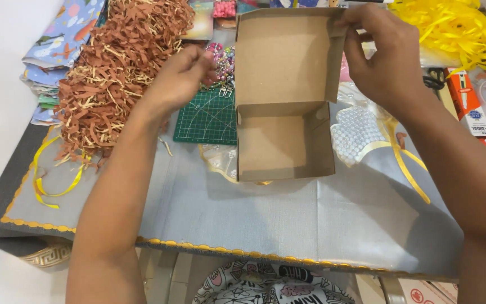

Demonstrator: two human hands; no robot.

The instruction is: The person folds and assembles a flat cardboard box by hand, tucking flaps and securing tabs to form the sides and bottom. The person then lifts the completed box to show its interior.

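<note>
1. A table [333, 219] covered by a grey cloth with a gold scalloped border is seen from above, crowded along its far edge.
2. A heap of brown shredded paper [113, 67] is piled at the far left, just left of the left hand.
3. An open brown cardboard box [285, 141] is set at the middle of the table, its lid raised upright toward the far side.
4. The lid's far right corner flap is pinched between thumb and fingers of the right hand [381, 53], which is placed at the box's upper right.
5. The left hand [181, 76] is held just left of the lid, apart from it, fingers loosely curled over a cluster of beads [223, 62]; whether anything is gripped cannot be told.
6. A tangle of yellow ribbon [457, 28] is heaped at the far right.
7. A green cutting mat [209, 118] is laid just left of the box.
8. A narrow orange and white package [468, 104] is found at the right edge.
</note>
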